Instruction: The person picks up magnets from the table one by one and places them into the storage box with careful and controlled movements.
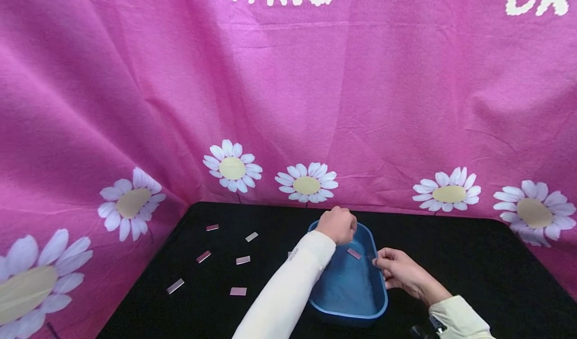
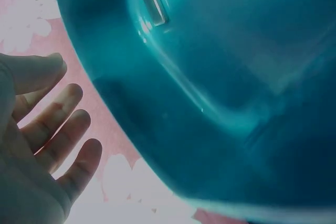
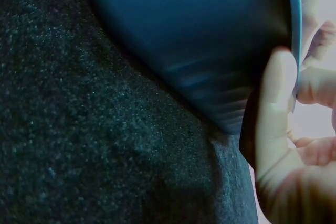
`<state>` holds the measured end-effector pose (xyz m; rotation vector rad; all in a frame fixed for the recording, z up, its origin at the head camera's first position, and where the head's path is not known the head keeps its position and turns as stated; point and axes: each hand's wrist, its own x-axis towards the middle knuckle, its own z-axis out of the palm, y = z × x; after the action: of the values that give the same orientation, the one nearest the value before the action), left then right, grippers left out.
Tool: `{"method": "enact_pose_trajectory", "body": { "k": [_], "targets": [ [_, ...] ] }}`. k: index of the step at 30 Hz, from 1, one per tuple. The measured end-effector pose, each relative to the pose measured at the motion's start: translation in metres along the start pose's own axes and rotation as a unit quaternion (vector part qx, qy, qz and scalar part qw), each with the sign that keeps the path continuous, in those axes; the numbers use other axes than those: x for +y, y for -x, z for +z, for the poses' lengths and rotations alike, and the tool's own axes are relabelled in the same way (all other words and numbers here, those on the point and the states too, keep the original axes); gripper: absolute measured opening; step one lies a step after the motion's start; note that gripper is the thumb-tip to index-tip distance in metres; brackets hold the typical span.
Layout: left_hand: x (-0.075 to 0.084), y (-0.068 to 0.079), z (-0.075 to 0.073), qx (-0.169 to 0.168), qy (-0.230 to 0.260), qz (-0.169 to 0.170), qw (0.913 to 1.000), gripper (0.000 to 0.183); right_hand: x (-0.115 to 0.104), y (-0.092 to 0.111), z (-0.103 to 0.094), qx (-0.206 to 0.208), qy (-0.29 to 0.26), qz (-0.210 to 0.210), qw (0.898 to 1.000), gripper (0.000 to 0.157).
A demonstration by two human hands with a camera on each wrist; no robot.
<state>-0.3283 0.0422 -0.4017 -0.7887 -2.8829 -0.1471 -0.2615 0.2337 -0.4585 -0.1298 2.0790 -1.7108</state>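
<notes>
A blue plastic bin [image 1: 347, 299] stands on the black table, and a small shiny rectangular bar [image 1: 353, 253] lies inside it; the left wrist view also shows a bar [image 2: 152, 1] on its floor. My left hand [image 1: 338, 225] is over the bin's far left part. In the left wrist view its fingers [image 2: 71, 153] are spread and loosely bent, with nothing visible between them. My right hand [image 1: 403, 273] holds the bin's right rim; in the right wrist view the thumb [image 3: 278, 80] lies against the outer wall, with a finger across the rim.
Several small shiny bars, such as one near the front [image 1: 238, 291] and one at the left [image 1: 175, 286], lie scattered on the black tabletop [image 1: 198, 311] left of the bin. My left sleeve partly hides another bar [image 1: 289, 254]. A pink flowered cloth [image 1: 288, 93] hangs behind.
</notes>
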Motion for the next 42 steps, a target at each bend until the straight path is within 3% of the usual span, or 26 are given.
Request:
{"method": "enact_pose_trajectory", "body": {
  "k": [9,12,18,26,31,37,42],
  "targets": [
    [-0.018,0.005,-0.012,0.021,-0.001,0.007,0.9998,0.011,0.001,-0.001,0.0,-0.004,0.006,-0.002,1.0,0.006],
    [-0.03,0.009,-0.019,0.036,0.005,0.007,0.9993,0.01,0.0,-0.003,0.001,-0.005,0.008,0.003,1.0,0.006],
    [-0.062,0.018,-0.031,0.034,0.015,-0.031,0.9988,0.012,-0.003,-0.004,0.0,-0.004,0.014,-0.003,1.0,0.007],
    [-0.1,0.039,-0.034,0.03,0.001,-0.045,0.9985,0.012,-0.001,-0.003,0.001,-0.01,0.009,-0.005,1.0,0.007],
    [-0.119,0.053,-0.043,0.038,0.002,-0.048,0.9981,0.012,-0.002,0.0,-0.001,-0.007,0.006,0.006,1.0,0.007],
    [-0.137,0.069,-0.051,0.039,0.006,-0.062,0.9973,0.012,-0.004,0.0,-0.003,-0.01,0.006,0.009,1.0,0.006],
    [-0.145,0.08,-0.049,0.036,0.012,-0.067,0.997,0.012,-0.004,-0.001,-0.002,-0.011,0.003,0.018,1.0,0.007]
  ]
}}
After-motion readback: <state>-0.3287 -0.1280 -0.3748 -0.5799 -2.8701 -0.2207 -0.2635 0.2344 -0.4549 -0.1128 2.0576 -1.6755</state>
